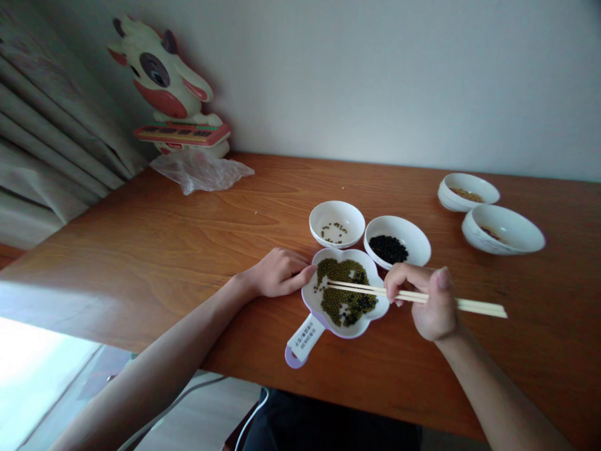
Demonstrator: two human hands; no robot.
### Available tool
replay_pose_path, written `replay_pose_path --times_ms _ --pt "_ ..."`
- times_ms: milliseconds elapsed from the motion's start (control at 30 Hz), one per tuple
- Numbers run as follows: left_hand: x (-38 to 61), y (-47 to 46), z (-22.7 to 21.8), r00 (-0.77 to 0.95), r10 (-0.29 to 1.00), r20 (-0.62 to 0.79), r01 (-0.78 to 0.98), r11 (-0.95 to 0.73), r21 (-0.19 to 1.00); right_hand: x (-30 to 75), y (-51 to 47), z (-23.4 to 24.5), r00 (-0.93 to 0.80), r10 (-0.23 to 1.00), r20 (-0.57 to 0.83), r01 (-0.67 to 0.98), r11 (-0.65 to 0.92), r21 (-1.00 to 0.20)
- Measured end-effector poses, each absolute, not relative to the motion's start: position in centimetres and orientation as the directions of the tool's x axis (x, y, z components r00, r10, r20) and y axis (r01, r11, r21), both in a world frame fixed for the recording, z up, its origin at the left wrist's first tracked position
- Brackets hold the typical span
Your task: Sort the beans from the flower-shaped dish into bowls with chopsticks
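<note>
A flower-shaped white dish with a lilac handle holds a heap of green beans mixed with some dark ones. My right hand is closed on a pair of wooden chopsticks, whose tips lie over the beans in the dish. My left hand rests on the table with its fingers curled, fingertips touching the dish's left rim. Just behind the dish stand a white bowl with a few green beans and a white bowl with black beans.
Two more white bowls with a little content stand at the far right. A cow-shaped toy and a crumpled clear plastic bag sit at the back left by the wall. A curtain hangs at left. The table's near edge runs below my arms.
</note>
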State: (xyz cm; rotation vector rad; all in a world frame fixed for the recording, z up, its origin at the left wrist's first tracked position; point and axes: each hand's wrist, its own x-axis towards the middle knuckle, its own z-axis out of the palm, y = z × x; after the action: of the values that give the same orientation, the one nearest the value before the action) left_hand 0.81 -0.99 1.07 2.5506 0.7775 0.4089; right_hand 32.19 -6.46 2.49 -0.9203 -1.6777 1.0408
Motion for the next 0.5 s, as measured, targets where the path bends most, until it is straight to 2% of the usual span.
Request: replay_pose_path --times_ms 300,500 --pt "0.85 -0.96 1.14 0.797 0.583 0.161 0.446 -0.747 0.493 31.98 -6.47 2.41 -0.279 0.907 0.315 0.146 0.364 -0.920" --pt "0.84 -0.93 1.13 0.798 0.582 0.156 0.451 -0.749 0.485 31.91 -6.66 2.52 -0.262 0.887 0.381 0.182 0.433 -0.883"
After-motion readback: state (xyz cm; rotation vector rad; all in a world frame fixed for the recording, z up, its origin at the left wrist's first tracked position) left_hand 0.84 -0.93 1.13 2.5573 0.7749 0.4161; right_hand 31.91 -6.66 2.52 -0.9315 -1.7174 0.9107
